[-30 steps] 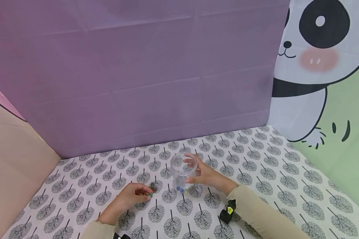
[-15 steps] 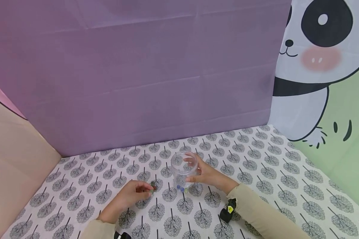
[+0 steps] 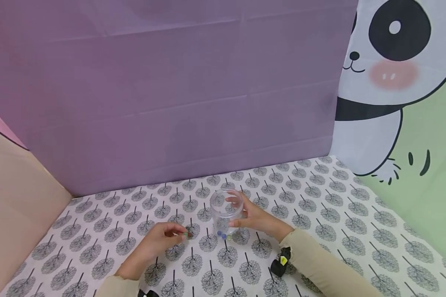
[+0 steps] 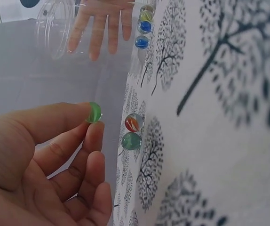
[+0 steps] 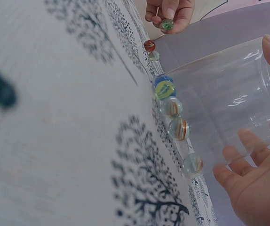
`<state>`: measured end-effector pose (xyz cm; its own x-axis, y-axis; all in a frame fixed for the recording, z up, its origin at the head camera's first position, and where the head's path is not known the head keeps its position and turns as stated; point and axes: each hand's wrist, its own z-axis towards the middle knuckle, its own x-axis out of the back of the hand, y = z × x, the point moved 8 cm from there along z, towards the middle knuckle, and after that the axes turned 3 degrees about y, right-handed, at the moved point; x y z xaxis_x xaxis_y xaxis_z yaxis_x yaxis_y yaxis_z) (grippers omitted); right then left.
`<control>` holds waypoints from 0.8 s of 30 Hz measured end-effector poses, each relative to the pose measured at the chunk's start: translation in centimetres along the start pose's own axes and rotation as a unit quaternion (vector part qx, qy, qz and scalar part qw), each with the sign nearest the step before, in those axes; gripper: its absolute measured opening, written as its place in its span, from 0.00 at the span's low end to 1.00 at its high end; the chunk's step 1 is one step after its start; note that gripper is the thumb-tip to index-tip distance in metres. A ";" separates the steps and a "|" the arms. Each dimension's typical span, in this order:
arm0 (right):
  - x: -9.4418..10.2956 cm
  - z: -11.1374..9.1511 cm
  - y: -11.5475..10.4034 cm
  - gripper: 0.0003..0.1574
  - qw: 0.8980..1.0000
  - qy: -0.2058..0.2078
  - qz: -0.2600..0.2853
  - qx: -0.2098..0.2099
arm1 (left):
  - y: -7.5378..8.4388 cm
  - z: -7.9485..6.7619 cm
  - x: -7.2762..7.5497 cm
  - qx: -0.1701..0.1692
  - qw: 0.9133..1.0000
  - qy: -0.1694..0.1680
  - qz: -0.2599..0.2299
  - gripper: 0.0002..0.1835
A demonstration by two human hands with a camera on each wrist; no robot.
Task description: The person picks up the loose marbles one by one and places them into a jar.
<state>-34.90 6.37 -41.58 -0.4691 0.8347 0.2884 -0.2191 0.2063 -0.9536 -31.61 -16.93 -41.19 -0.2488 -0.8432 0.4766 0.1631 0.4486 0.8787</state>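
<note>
My left hand (image 3: 160, 239) pinches a green glass marble (image 4: 95, 112) between thumb and fingertips, held a little above the cloth. Just beyond it, an orange-streaked marble (image 4: 133, 123) and a dark green marble (image 4: 131, 141) lie side by side on the cloth. My right hand (image 3: 254, 218) holds a clear jar (image 5: 219, 89) from its right side, thumb near and fingers behind. The jar stands upright, its mouth uncovered. Several marbles rest on its bottom, among them a blue marble (image 4: 141, 42), a yellow-green marble (image 5: 165, 89) and an orange-striped marble (image 5: 179, 128).
A white cloth (image 3: 297, 264) with dark tree prints covers the table. Behind it stands a purple backdrop (image 3: 178, 103). A panda-printed panel (image 3: 371, 140) borders the right side, and a beige panel (image 3: 18, 198) the left.
My left hand has risen slightly off the cloth with the green marble pinched in it. My right hand and the jar stay in place; the head view shifts a little.
</note>
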 end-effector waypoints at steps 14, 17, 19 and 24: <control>-0.2 0.1 0.1 0.55 1.000 -0.005 -0.001 0.007 | 1.4 0.0 0.2 -0.005 0.999 0.020 0.026 0.14; -0.1 0.1 0.1 0.56 1.000 -0.002 -0.003 0.006 | 1.9 0.1 0.4 -0.006 0.999 0.033 0.037 0.13; 0.0 0.1 0.1 0.57 1.000 -0.001 -0.003 0.002 | 2.2 0.1 0.5 -0.006 0.998 0.041 0.041 0.13; 0.0 0.1 0.1 0.58 1.000 0.000 0.002 0.002 | 2.7 0.3 0.6 0.007 0.997 0.062 0.040 0.12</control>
<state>-35.05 6.34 -41.64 -0.4704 0.8355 0.2840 -0.2202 0.2005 -0.9546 -31.65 -16.14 -38.50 -0.1156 -0.8346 0.5386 0.1646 0.5187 0.8390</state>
